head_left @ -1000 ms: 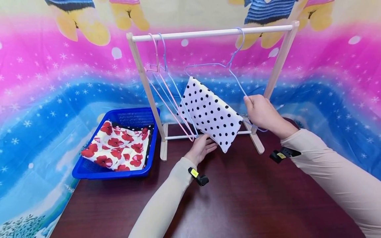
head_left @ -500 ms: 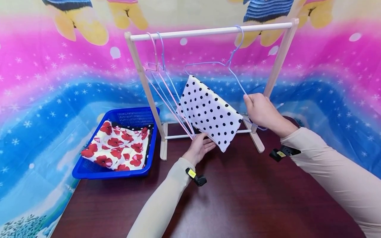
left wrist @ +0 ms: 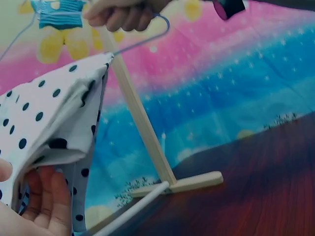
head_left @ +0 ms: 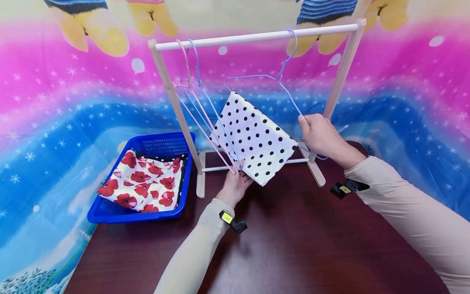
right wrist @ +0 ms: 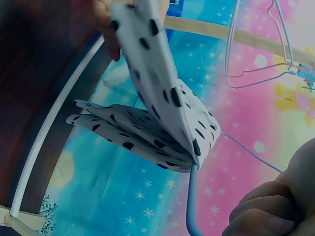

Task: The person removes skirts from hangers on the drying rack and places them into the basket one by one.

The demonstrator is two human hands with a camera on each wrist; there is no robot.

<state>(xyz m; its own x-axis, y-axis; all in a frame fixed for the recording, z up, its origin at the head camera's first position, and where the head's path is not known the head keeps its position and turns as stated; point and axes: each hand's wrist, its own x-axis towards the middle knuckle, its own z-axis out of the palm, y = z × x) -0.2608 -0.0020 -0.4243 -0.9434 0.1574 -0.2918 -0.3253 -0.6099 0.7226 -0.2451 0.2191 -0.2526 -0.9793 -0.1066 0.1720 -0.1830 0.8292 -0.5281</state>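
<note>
A white cloth with black dots (head_left: 258, 134) hangs folded over the lower bar of a blue clothes hanger (head_left: 290, 94), which hooks onto the rack's top rail and tilts. My right hand (head_left: 319, 130) grips the hanger at its right end. At the cloth's lower front edge, my left hand (head_left: 234, 188) pinches the fabric, and the left wrist view shows its fingers (left wrist: 49, 196) tucked behind the front layer. From the right wrist side, the front layer is held away from the rear layers of the dotted cloth (right wrist: 152, 88).
The wooden rack (head_left: 161, 65) also carries a pink hanger (head_left: 203, 110) and another blue hanger (head_left: 211, 100) at its left, close to my left hand. Left of it, a blue basket (head_left: 95, 214) holds a red-flowered cloth (head_left: 143, 183) over dark dotted fabric. All stand on a dark table (head_left: 286, 245).
My left hand has shifted a little to the left, drawing the lower edge of the dotted cloth with it. The right hand keeps its grip on the hanger. The head view has drifted slightly.
</note>
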